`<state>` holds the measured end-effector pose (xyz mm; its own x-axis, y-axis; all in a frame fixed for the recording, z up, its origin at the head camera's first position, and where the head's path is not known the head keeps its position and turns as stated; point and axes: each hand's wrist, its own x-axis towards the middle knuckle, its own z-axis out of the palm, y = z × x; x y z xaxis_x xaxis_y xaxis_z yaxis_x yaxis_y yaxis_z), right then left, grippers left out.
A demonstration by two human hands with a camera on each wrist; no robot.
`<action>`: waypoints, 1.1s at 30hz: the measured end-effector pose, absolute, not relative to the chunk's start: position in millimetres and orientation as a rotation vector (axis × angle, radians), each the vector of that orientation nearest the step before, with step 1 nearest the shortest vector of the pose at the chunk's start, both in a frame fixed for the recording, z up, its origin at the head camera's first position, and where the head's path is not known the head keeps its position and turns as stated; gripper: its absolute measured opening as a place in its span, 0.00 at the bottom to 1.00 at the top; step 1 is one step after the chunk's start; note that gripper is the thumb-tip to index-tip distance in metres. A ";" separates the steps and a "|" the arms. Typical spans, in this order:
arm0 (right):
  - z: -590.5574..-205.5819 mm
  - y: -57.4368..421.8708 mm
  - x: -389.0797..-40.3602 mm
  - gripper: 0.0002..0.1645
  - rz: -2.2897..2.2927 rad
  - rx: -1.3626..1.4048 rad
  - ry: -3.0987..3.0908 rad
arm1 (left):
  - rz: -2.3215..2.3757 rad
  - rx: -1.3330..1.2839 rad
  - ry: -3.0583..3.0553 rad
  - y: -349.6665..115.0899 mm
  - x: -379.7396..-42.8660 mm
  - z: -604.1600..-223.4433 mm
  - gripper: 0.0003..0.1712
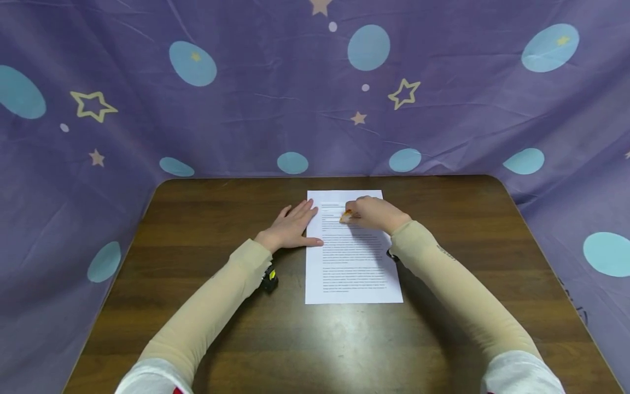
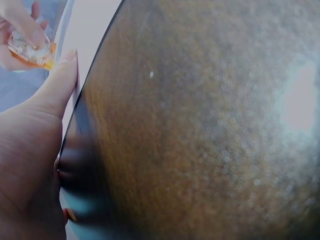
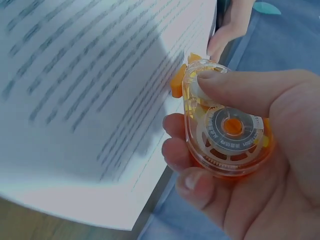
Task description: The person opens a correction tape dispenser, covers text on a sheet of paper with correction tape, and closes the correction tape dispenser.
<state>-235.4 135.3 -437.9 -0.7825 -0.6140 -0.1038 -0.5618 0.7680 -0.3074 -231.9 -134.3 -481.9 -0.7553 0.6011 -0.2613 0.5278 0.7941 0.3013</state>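
Head view is showing the right hand (image 1: 375, 213) curling round a clear-and-orange correction tape dispenser (image 3: 231, 127), at the upper lines of a printed sheet (image 1: 350, 260) lying beneath it. To its left, the left hand (image 1: 291, 227) is resting with fingers extended and thumb apart, tips overlapping the sheet's edge on the worktop (image 1: 206, 224). Whether the dispenser's front end is touching paper, I cannot tell. The sheet could be slipping or creasing if the left hand is pressing too lightly; a tilting right wrist could be laying tape crookedly.
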 end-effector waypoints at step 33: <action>-441.4 87.3 -238.1 0.06 -0.336 -1.008 2.717 | 0.310 0.876 2.632 -135.4 -233.0 -484.4 0.60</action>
